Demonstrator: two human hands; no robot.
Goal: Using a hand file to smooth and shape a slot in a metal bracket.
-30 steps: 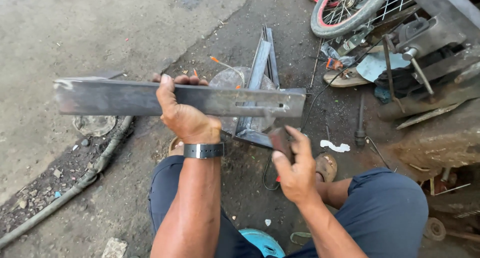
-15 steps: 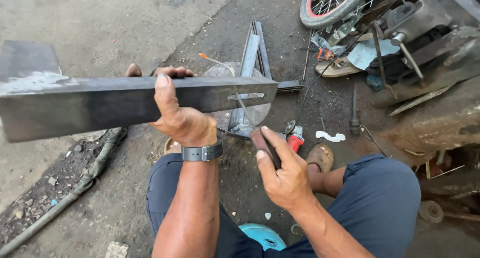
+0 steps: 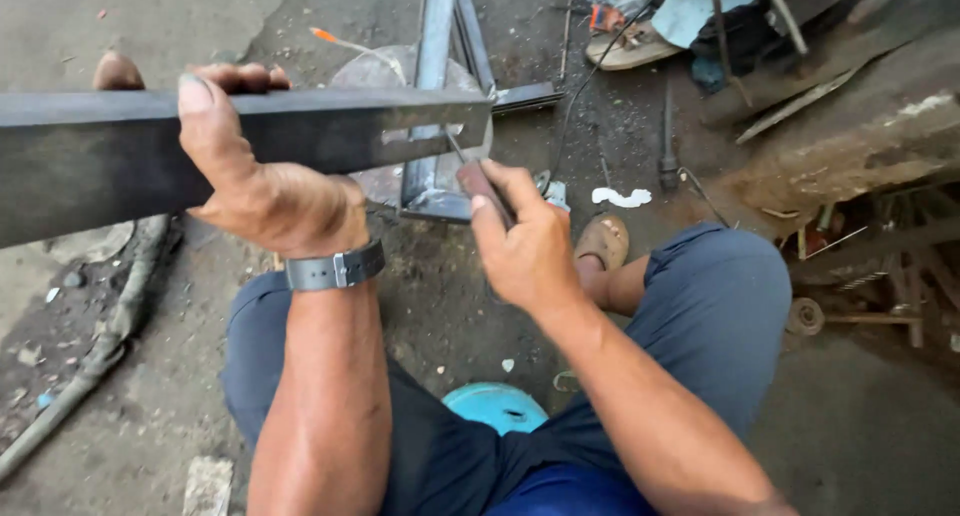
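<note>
- The long dark steel bar, a flat-faced rectangular length with pale marks near its right end, is held level in the air across the upper left of the view, above the person's knees.
- Since a second ago the bar fills much more of the view and runs off the left edge, so it now sits closer to the head; I judge the marked end is being brought up for close work.
- The left hand, with a grey wristwatch on its wrist, is wrapped fully around the bar, thumb up over the top edge and fingers curled behind.
- The right hand has risen from low by the knee to just under the bar's right end; it is closed around the dark reddish handle of a slim tool, whose thin tip reaches the marked end.
- Behind the bar a grey welded steel frame lies on the dirty concrete ground.
- A blue plastic stool shows between the legs.
</note>
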